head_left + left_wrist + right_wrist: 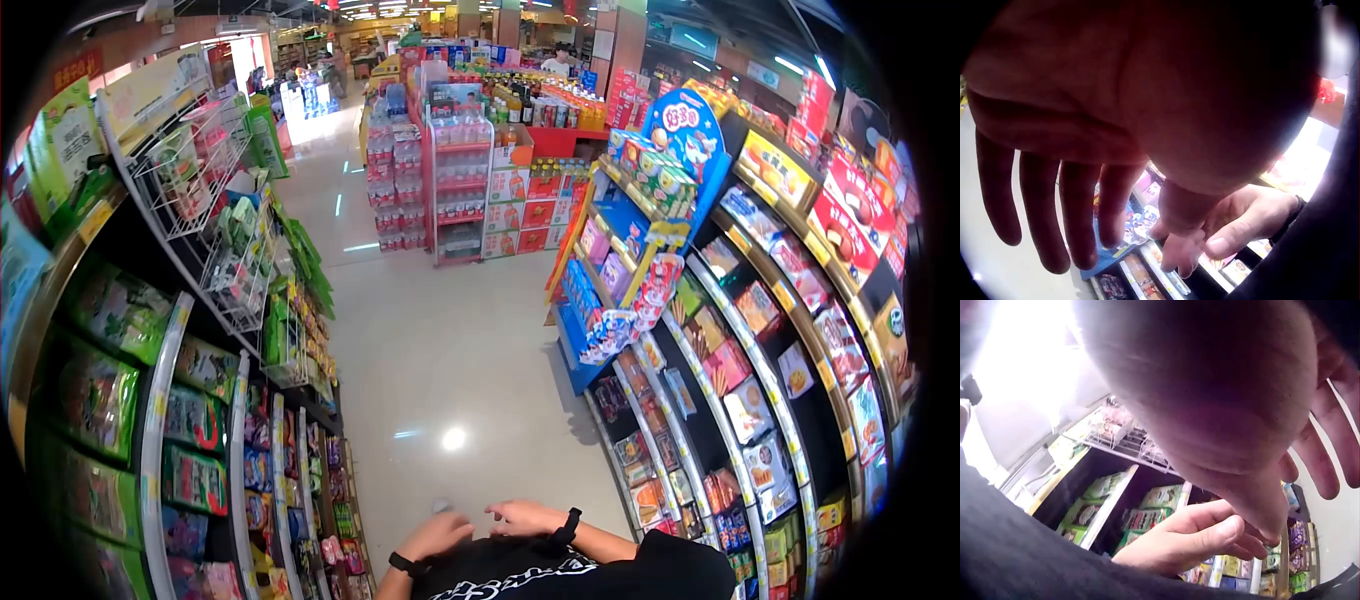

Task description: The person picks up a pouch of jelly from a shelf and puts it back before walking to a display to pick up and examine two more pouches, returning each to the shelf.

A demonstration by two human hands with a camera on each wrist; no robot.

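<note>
In the head view my left hand (440, 536) and right hand (525, 518) are held in front of the black shirt (560, 572), fingers pointing toward each other. A small gap separates them there, and neither holds anything. The left wrist view shows the left palm (1085, 94) close up, its fingers (1041, 206) extended and spread, with the right hand (1244, 215) beyond the thumb. From the right wrist the right palm (1222, 406) fills the top, fingers (1325, 447) loosely extended, and the left hand (1179, 540) appears below it. Both wrists wear black bands (408, 565).
Shelves of green snack packs (95, 400) and wire baskets (200, 170) line the left side. Packaged biscuits (750, 410) fill shelves on the right, beside a blue display stand (690, 130). Ahead, a drinks rack (460, 190) stands on the shiny tiled floor (450, 350).
</note>
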